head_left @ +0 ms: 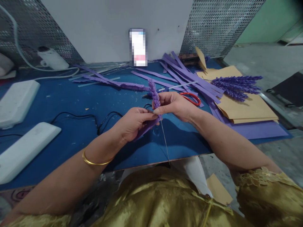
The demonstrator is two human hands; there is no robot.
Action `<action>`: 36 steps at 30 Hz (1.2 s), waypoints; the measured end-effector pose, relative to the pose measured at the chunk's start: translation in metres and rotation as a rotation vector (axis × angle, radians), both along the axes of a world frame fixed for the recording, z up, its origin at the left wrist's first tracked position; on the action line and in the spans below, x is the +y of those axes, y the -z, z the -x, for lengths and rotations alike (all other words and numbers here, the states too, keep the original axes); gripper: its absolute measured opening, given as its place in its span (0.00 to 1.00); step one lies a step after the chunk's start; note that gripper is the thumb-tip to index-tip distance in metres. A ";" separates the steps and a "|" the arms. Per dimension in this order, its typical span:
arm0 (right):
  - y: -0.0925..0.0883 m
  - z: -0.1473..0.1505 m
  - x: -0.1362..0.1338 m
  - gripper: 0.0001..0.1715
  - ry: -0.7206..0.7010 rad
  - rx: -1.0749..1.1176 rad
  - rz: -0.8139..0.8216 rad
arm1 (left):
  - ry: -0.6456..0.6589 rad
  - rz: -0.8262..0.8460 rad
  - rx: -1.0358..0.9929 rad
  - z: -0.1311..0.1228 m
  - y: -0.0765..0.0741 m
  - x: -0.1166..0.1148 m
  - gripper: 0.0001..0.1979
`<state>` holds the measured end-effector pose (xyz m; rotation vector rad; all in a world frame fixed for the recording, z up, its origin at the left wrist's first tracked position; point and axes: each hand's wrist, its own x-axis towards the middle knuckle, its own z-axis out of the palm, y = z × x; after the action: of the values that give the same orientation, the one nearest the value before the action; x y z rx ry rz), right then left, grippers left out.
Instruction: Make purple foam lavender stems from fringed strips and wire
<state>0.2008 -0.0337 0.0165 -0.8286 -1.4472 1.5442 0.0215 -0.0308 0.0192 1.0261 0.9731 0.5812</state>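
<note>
Both of my hands meet above the blue table around a purple paper flower spike [154,94], which stands up with a thin wire stem [165,135] hanging below. My right hand [174,105] pinches the spike near its lower end. In my left hand [136,123], fingers and thumb are closed on a purple paper strip [146,129] that runs to the spike's base. Behind the spike lies a dark blue tool [163,90], possibly a glue gun, partly hidden. Red-handled scissors [193,98] rest just beyond my right wrist, their blades hidden.
Purple strips [184,74] spread across the back of the table [78,135]. Finished purple flower spikes [236,85] lie on brown paper [248,110] at right. A phone [138,47] leans on the back panel. White boxes [28,148] and black cable [78,114] occupy the left.
</note>
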 end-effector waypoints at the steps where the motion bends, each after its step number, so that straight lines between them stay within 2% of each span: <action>1: -0.001 0.001 -0.001 0.11 0.006 -0.007 -0.002 | -0.007 0.014 -0.009 0.000 -0.001 0.000 0.09; 7: -0.004 0.005 -0.004 0.12 0.099 -0.070 -0.039 | -0.055 0.068 -0.039 0.000 -0.004 -0.001 0.08; 13: -0.002 0.007 -0.004 0.13 0.148 -0.111 -0.084 | -0.057 0.019 -0.062 -0.001 -0.003 -0.001 0.07; 19: 0.000 0.006 -0.003 0.14 0.172 -0.131 -0.109 | -0.045 -0.029 -0.020 0.000 -0.002 -0.002 0.12; 28: 0.000 0.012 -0.007 0.14 0.186 -0.114 -0.067 | -0.081 -0.098 0.060 -0.003 0.004 -0.006 0.09; 36: 0.001 0.013 -0.004 0.22 0.240 -0.098 -0.007 | -0.124 -0.069 -0.069 -0.002 -0.002 0.000 0.14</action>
<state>0.1877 -0.0379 0.0155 -1.0458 -1.3659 1.3337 0.0235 -0.0311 0.0215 1.0049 0.9660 0.7521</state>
